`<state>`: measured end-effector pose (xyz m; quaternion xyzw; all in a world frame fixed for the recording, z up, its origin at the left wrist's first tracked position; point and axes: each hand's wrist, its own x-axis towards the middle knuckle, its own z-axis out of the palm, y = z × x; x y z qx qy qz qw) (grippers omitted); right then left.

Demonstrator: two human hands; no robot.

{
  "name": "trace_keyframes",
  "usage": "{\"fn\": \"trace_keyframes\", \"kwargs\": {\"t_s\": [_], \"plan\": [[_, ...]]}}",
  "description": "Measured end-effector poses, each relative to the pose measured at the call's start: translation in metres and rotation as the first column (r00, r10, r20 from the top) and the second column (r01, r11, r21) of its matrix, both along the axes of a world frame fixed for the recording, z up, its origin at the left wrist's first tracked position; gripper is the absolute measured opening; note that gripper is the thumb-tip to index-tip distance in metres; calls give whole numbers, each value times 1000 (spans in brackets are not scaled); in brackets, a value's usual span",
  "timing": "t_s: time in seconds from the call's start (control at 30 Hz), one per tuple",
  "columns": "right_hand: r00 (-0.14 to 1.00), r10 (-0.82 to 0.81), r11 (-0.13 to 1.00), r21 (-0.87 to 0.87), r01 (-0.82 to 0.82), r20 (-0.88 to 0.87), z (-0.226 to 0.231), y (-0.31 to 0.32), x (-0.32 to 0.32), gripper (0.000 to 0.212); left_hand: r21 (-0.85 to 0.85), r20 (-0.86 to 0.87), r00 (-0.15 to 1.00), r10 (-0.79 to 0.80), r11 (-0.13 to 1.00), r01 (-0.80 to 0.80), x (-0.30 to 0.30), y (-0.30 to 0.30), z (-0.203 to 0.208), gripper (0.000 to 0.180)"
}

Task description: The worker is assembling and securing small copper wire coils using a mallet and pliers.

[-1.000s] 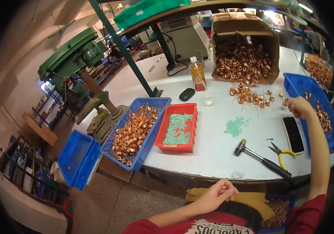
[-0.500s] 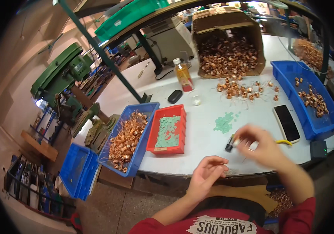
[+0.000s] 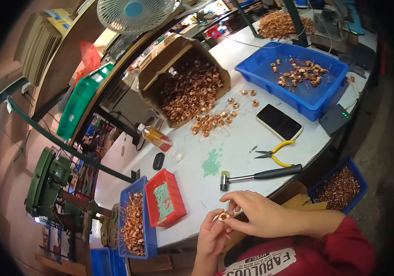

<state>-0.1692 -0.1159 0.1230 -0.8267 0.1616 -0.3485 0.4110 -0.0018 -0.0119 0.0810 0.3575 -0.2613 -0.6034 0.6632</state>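
A small copper wire coil point(image 3: 223, 216) is pinched between the fingertips of both my hands, above the table's front edge. My left hand point(image 3: 210, 233) is closed on its near-left side. From the right, my right hand point(image 3: 259, 212) closes thumb and fingers about it, partly covering it. Just beyond the hands lies a hammer point(image 3: 256, 176), its head to the left and its black grip to the right. Pliers with yellow handles point(image 3: 277, 154) rest behind it. A loose pile of pale green pieces point(image 3: 211, 163) lies farther left.
A red tray point(image 3: 181, 212) of green pieces and a blue bin point(image 3: 152, 246) of coils stand left. At the back, a tipped cardboard box point(image 3: 148, 94) spills coils. A phone point(image 3: 279, 122), a blue tray point(image 3: 263, 76) and a bottle point(image 3: 156, 138) are also on the table.
The view has swung to the right and tilted. My right hand has left the spot over the hammer head and come together with my left, with a coil now visible between them.
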Motion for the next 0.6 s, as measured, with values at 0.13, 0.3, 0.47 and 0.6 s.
{"fn": "trace_keyframes", "kwargs": {"t_s": [0.13,0.3,0.47,0.6], "plan": [[971,-159,987,13,159,180,-5,-2,-6,26,6,-158,984,-85,996,87,-10,-3,-6,31],[996,-72,981,-179,80,48,-7,-10,-20,25,-36,-297,913,-278,959,281,-18,-4,-14,25],[995,-38,983,-177,54,97,-15,-10,-23,19,45,-58,941,-335,940,337,-32,-2,2,34],[999,-30,970,-241,38,38,-10,-12,-28,17,36,-7,921,-390,920,390,-27,-6,-6,27]]}}
